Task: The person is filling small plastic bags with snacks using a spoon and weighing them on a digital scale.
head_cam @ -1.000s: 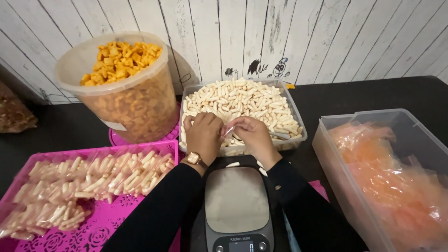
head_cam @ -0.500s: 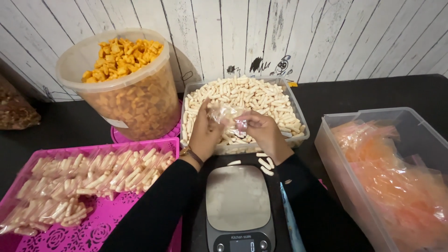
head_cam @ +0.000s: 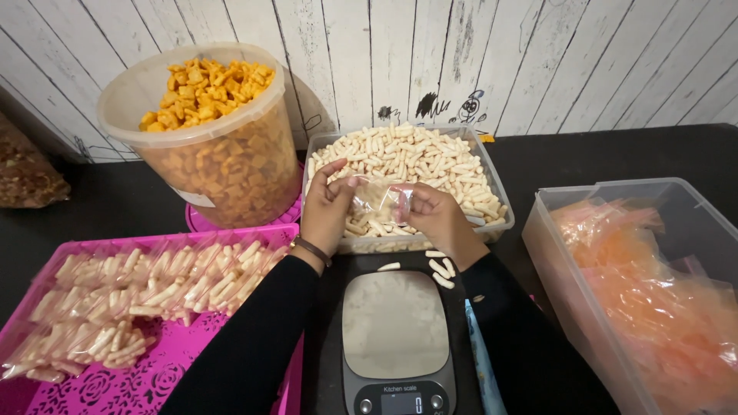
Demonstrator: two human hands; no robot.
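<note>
Against white plank wall (head_cam: 584, 61), black table (head_cam: 115, 207); both grips pinch clear bag (head_cam: 378, 201).

Hands (head_cam: 380, 211) raised off stick snacks (head_cam: 407, 161); small clear bag (head_cam: 378, 201) now stretched between them (mouth spread).

A white, weathered plank wall (head_cam: 538, 54) with small dark scribbles (head_cam: 442, 104) stands behind a black table (head_cam: 115, 204).

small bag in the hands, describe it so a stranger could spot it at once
Find the clear tub of pale stick snacks against the plank wall. Above its near edge, the left hand and right hand hold a small clear bag; unlike the filled bags on the pink tray, it looks empty.
</note>
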